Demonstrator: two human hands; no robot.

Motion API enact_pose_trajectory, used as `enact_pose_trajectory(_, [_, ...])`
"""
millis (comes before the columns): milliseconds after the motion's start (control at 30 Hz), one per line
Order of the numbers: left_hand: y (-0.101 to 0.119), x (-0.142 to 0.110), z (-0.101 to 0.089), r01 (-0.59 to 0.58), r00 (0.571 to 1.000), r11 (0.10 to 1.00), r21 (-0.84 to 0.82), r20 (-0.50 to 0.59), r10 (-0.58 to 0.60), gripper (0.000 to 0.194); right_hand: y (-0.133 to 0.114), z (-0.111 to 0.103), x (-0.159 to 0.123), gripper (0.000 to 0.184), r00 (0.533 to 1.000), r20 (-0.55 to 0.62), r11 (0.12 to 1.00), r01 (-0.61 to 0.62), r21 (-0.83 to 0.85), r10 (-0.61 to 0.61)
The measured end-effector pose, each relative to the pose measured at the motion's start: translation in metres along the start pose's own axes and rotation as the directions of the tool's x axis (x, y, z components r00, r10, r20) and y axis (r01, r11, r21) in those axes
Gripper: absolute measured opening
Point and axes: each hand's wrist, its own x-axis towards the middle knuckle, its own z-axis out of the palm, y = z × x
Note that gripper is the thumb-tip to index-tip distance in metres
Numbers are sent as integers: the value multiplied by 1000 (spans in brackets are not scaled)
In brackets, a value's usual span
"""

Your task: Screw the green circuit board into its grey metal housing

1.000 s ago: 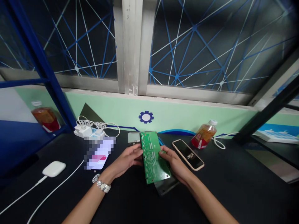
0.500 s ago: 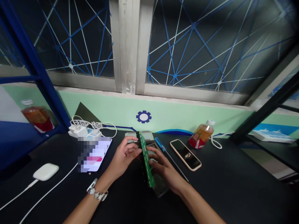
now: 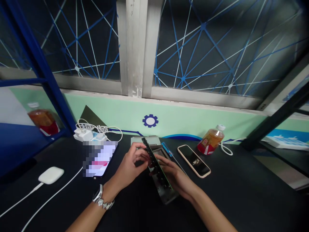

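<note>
Green circuit board (image 3: 155, 162), tilted edge-on above metal casing (image 3: 167, 196)

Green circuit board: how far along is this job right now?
Looks done: the blue-handled screwdriver lies beside the metal casing, and the green circuit board is out of it. In hand: the left hand and right hand hold the board tilted on edge above it. Left: the board is not seated; more cannot be told.

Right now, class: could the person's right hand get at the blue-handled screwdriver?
Probably yes, once it lets go: the right hand is on the green circuit board, and the screwdriver lies just beyond its fingers on the black table, with nothing visible between them.
</note>
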Motion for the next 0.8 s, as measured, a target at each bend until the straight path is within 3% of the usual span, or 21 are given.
enact_pose_trajectory(233, [-6, -3, 7, -40, 999, 999, -13, -7, 40, 47, -1, 2, 1, 53, 998, -9, 998, 61, 33, -61])
enact_pose_trajectory(333, [-4, -3, 3, -133, 990, 965, 224, -21, 141, 52, 0, 4, 1, 51, 999, -4, 998, 49, 39, -49])
enact_pose_trajectory(433, [4, -1, -7, -255, 959, 771, 584, 51, 279, 45, -2, 5, 0, 40, 1000, 21, 1000, -9, -1, 9])
enact_pose_trajectory(500, [10, 0, -15, -338, 925, 636, 694, 118, 362, 36, -6, 3, -2, 31, 998, 32, 996, -59, -61, 61])
enact_pose_trajectory(567, [13, 2, -21, -373, 907, 589, 717, 148, 394, 28, -11, -1, -4, 33, 994, 44, 990, -93, -107, 98])
enact_pose_trajectory(667, [12, 3, -26, -303, 943, 681, 667, 105, 317, 18, -20, -8, -6, 48, 994, 65, 994, -84, -67, 88])
enact_pose_trajectory(800, [5, 3, -24, -100, 991, 832, 546, -21, 133, 19, -29, -12, -8, 62, 997, 72, 1000, -23, 9, 22])
